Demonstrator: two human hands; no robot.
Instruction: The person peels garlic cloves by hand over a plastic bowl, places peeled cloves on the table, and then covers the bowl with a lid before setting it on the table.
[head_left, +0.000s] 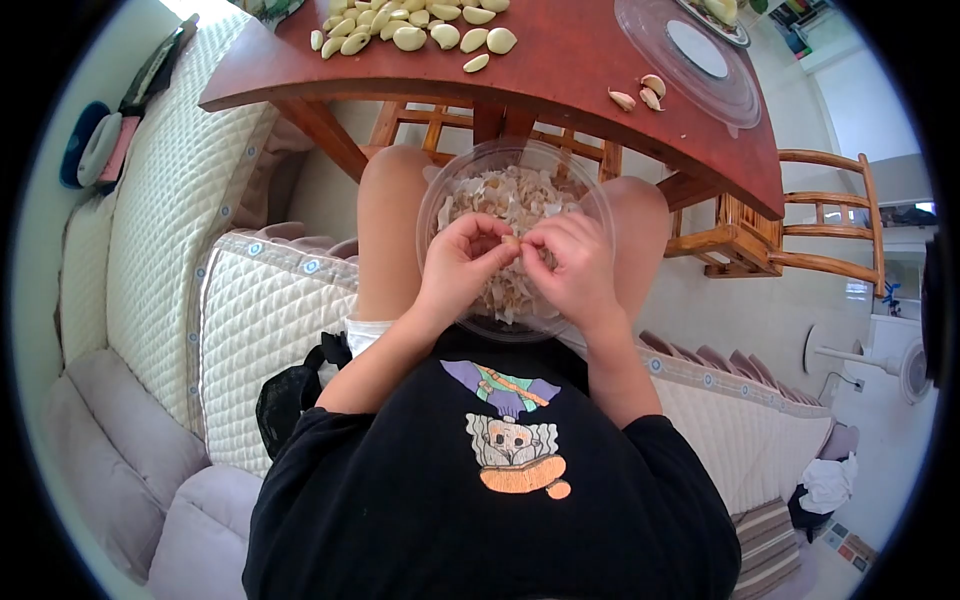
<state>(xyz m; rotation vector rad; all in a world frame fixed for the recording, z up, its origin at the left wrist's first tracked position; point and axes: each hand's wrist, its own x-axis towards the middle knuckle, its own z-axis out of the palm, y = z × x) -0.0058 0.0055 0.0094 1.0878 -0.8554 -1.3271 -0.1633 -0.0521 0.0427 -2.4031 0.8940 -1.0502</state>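
A: Hands, two. State?
B: Left hand (465, 255), one: thumb and fingertips pinching. Right hand (572, 262), one: likewise pinching, meeting the left at the fingertips.

A: Item held?
B: Garlic clove (511, 243), one, small, gripped between both hands above the bowl; mostly covered by fingers, so how far it is peeled cannot be told.

A: Bowl?
B: Clear plastic bowl (427, 220), round, one, on the lap, before the table's near edge. Contents: papery garlic skins (500, 195), a loose heap, too many to count.

A: On the table (560, 62)?
B: Red-brown wooden table, one. Peeled garlic cloves (409, 38), over twenty, toward the left of the near edge; full count cut off by the view. One lies apart, closest to that edge. Unpeeled cloves (621, 100), three, grouped toward the near right corner.

A: Right edge?
B: Clear plastic lid (741, 100), round, one; white disc (697, 48), one, within its outline. Plate (738, 36), one, partly seen, farther back. Wooden chair (825, 231), one, beside that edge.
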